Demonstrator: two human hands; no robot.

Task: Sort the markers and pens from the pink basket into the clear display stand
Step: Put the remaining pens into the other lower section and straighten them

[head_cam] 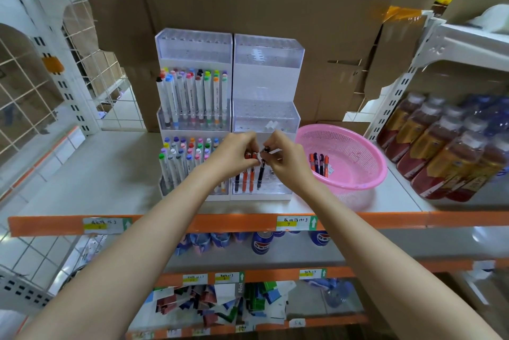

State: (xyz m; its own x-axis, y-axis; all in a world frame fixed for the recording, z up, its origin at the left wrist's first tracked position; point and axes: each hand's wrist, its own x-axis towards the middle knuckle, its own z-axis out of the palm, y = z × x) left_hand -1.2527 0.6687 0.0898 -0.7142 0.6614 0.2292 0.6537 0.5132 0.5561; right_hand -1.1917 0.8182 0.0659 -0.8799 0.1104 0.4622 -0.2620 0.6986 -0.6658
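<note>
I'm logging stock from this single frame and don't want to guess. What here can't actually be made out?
- Head view: the tops of the pens in the display stand, covered by the left hand and right hand.
- Whether more pens lie in the pink basket beyond those showing: its near wall hides part of the floor.
- Shelf label writing: too small.
- Bottles: cut off by the right edge.

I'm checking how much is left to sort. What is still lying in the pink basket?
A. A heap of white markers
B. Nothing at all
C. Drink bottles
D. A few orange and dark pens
D: a few pens, orange and dark, lie together at the left inside of the pink basket, and nothing else shows in it.
</note>
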